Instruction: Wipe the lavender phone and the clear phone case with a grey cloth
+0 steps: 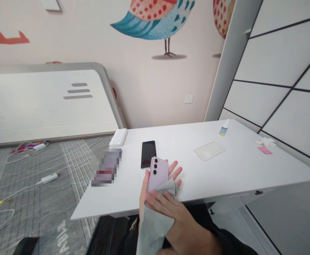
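Note:
My left hand (pixel 176 172) lies palm up over the near edge of the white table (pixel 250 166) and holds a lilac phone (pixel 158 173) back side up, its three camera lenses showing. From the lower right, my right hand (pixel 178 219) presses a grey cloth (pixel 152 226) against the phone's lower end. The cloth hangs down below both hands. A black phone (pixel 147 154) lies screen up on the table just beyond the lilac one.
On the table are a clear phone case (pixel 209 150), a small spray bottle (pixel 224 127), a white ridged item (pixel 118 137) at the far left corner, a pink slip (pixel 264 149) with crumpled tissue, and a blurred-out patch (pixel 105 166). Cables and chargers (pixel 48 178) lie on the floor at left.

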`<control>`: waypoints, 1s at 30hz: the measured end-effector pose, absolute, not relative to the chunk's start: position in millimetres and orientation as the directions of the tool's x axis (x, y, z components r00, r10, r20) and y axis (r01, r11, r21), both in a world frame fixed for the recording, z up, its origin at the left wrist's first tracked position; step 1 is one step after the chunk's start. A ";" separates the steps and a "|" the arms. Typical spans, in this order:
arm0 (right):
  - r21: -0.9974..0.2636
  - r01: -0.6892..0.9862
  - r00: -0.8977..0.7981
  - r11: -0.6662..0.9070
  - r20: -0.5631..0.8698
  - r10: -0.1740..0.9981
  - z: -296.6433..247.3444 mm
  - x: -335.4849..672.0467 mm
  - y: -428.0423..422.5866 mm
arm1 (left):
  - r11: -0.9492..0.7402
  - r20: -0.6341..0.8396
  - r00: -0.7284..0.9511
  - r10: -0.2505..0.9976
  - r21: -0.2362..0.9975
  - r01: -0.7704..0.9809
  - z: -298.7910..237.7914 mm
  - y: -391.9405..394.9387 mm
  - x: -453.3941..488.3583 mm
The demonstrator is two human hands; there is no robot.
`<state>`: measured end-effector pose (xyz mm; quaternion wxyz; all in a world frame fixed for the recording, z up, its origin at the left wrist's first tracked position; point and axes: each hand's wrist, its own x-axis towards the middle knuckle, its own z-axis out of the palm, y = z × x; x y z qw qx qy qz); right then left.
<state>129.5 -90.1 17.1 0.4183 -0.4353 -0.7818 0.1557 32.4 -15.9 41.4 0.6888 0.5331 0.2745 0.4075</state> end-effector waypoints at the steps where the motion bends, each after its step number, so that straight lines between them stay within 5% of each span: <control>1: -0.599 0.556 -0.269 0.576 0.526 0.807 21.5 134.5 -86.1 | 0.094 0.047 0.496 0.867 0.962 -0.256 34.8 -18.4 32.5; 5: -0.676 0.557 -0.054 0.482 0.550 0.833 40.0 140.4 -80.0 | 0.083 0.036 0.405 0.913 0.958 -0.273 20.5 -36.7 33.4; 11: -0.643 0.450 -0.128 0.620 0.641 0.757 3.8 119.8 -106.7 | 0.347 -0.106 0.417 0.903 0.752 -0.560 70.9 -10.3 51.6; 13: -0.659 0.485 0.080 0.575 0.688 0.721 -16.7 122.4 -107.6 | 0.335 -0.098 0.419 0.903 0.772 -0.540 83.2 4.4 61.7; 15: -0.812 0.394 0.493 0.430 0.582 0.647 -28.1 131.0 -102.5 | 0.212 -0.015 0.429 0.903 0.884 -0.416 87.0 21.1 72.8; 17: -0.950 0.059 0.763 0.308 0.242 0.599 -26.0 143.5 -94.4 | -0.054 0.124 0.456 0.881 0.985 -0.164 84.4 41.4 85.7; 19: -0.901 -0.310 0.726 0.304 -0.018 0.687 -13.3 158.1 -87.4 | -0.389 0.239 0.515 0.823 0.898 0.204 77.2 63.3 101.0; 20: -0.834 -0.454 0.648 0.314 -0.068 0.758 -5.4 165.8 -85.2 | -0.540 0.272 0.564 0.780 0.748 0.385 72.2 73.5 109.4; 22: -0.691 -0.636 0.533 0.343 -0.072 0.843 8.0 181.4 -84.1 | -0.619 0.268 0.610 0.745 0.618 0.484 60.4 90.4 126.8; 30: -0.555 -0.746 0.521 0.368 -0.143 0.841 3.1 229.6 -91.7 | -0.694 0.260 0.644 0.720 0.277 0.664 24.3 118.6 168.7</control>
